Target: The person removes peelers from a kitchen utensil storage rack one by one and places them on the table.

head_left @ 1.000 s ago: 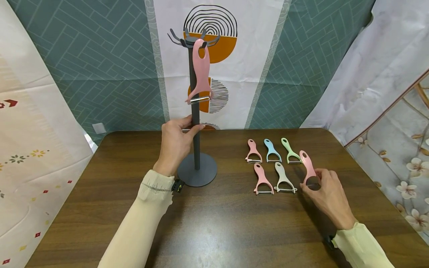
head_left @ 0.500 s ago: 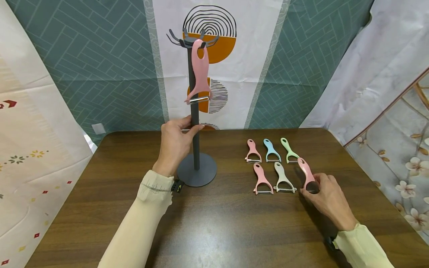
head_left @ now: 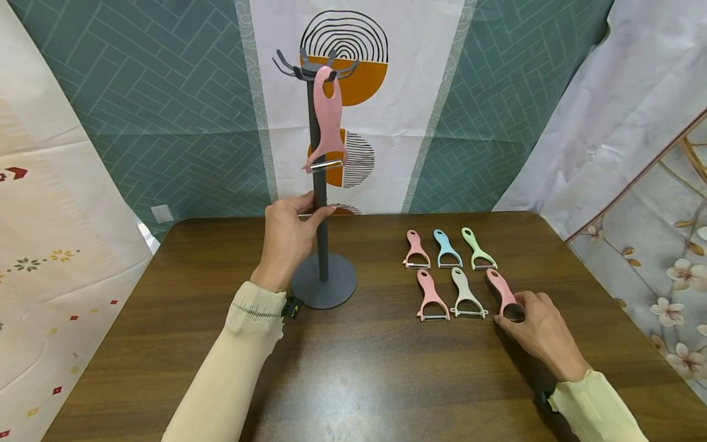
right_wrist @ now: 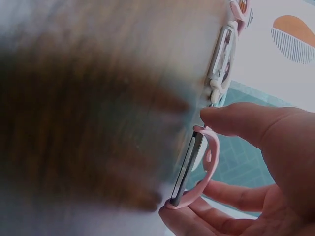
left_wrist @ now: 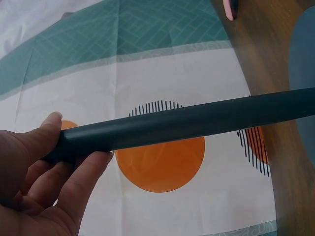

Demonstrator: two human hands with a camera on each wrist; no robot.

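In the head view my left hand (head_left: 284, 236) grips the post of a dark grey hook stand (head_left: 323, 242), thumb on one side and fingers on the other. From a front hook hangs a pink peeler (head_left: 329, 123), blade down. My right hand (head_left: 538, 325) pinches another pink peeler (head_left: 499, 285) by its blade end, at the right of the front row, handle pointing away. The right wrist view shows thumb and fingers at opposite ends of that peeler's metal blade (right_wrist: 188, 169), low at the tabletop. The left wrist view shows the post (left_wrist: 197, 120) between thumb and fingers.
Left of the right hand lie a pink peeler (head_left: 431, 294) and a white peeler (head_left: 466, 291). Behind them lie pink (head_left: 415, 248), blue (head_left: 446, 248) and green peelers (head_left: 477, 248). The stand's round base (head_left: 345, 282) rests on the wooden table (head_left: 353, 368). A patterned cloth (head_left: 182, 110) hangs behind.
The peeler in my right hand has tipped down and toward me, its handle dropping from beside the green peeler to the front row. My left hand stays on the post.
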